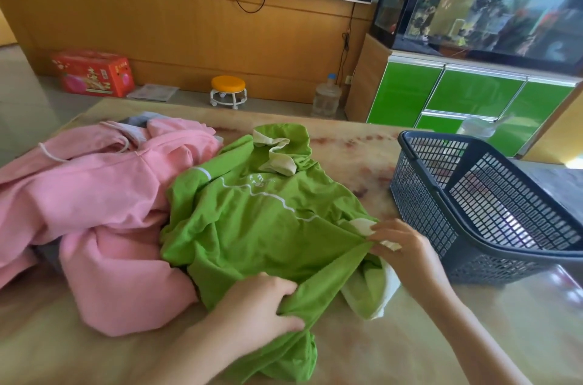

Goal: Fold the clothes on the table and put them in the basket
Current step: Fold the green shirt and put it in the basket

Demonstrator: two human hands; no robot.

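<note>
At lower centre, gripping shirt (258, 227) with curled left hand (255, 302), pinching cuff (362, 225) with right hand (407, 249); pull taut before folding.

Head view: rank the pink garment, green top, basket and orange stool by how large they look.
Largest: pink garment and green top, too alike to rank.
Then the basket.
Smallest: orange stool, though it stands far from the camera, so only its look is small.

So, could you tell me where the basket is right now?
In the head view, the dark basket stands on the right of the table, beside the green top and the right hand.
</note>
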